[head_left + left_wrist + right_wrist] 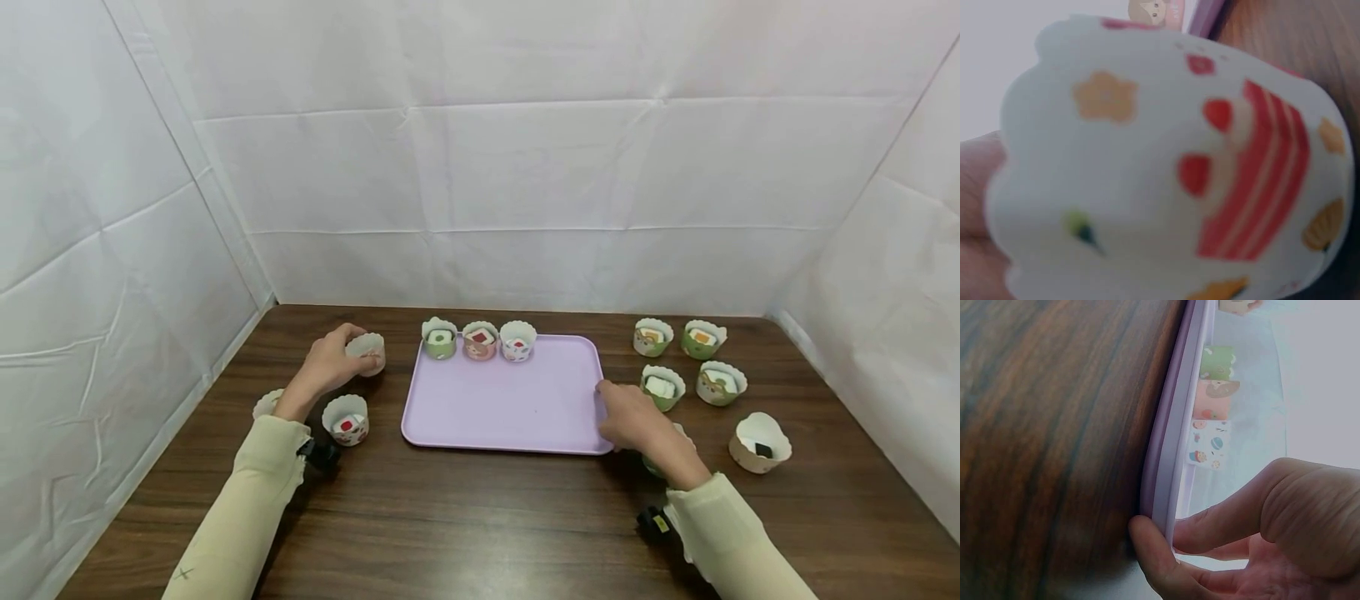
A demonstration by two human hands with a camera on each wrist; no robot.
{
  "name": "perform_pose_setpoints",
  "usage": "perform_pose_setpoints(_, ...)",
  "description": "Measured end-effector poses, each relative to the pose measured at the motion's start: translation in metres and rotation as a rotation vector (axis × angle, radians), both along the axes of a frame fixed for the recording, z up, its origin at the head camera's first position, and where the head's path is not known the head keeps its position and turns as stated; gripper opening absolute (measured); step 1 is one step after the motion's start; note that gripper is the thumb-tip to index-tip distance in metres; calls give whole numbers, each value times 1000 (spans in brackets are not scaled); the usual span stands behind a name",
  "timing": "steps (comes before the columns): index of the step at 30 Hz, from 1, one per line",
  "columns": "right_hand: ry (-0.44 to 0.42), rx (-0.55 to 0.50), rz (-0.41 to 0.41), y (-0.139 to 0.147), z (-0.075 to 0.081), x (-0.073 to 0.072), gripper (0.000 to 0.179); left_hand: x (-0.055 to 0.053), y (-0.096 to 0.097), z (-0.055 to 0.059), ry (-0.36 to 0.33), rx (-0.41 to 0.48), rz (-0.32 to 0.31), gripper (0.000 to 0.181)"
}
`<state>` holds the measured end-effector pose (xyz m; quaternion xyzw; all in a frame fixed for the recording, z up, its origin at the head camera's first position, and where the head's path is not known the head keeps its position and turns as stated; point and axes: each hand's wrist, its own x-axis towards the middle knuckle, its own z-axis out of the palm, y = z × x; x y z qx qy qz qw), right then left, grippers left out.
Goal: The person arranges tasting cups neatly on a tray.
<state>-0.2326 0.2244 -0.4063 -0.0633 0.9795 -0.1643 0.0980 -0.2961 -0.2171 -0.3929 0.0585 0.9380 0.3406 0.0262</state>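
My left hand (333, 360) grips a pale paper baking cup (367, 353) to the left of the tray, thumb and fingers on its sides. That cup fills the left wrist view, its wall printed with a red-and-white cake slice and flowers. With my right hand (641, 422) I pinch the right edge of a lilac tray (502, 400). In the right wrist view the thumb (1222, 522) lies over the rim and a fingertip sits below it. A green cup (439, 340), a pink cup (480, 342) and a white cup (517, 342) stand in a row along the tray's back edge.
Left of the tray, a white cup (347, 419) holds a white-and-red piece, and another cup (266, 403) is partly behind my left wrist. Several filled cups stand to the right, among them a cream cup (760, 443). White cloth walls (525, 167) enclose the brown table (465, 525).
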Motion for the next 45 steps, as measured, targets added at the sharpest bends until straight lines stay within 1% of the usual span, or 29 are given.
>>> perform_pose_setpoints(7,-1,6,8,0,-2,0,52,4,3,8,57,10,3,62)
perform_pose_setpoints(11,1,10,6,0,-2,0,52,6,7,13,93,1,3,62)
perform_pose_setpoints(17,3,4,3,0,-3,0,52,11,14,20,109,5,-10,63)
perform_pose_setpoints(23,24,22,21,0,-3,-1,50,16,25,22,131,5,-9,62)
perform_pose_setpoints(28,24,28,12,0,0,0,50,16,45,20,149,7,-31,63)
perform_pose_setpoints(33,40,20,34,0,1,0,49,16,63,16,170,5,-42,62)
perform_pose_setpoints(40,47,33,34,3,-1,-1,48,16,92,10,154,47,-69,62)
perform_pose_setpoints(45,69,27,58,2,-2,-1,47,12,114,5,169,41,-104,61)
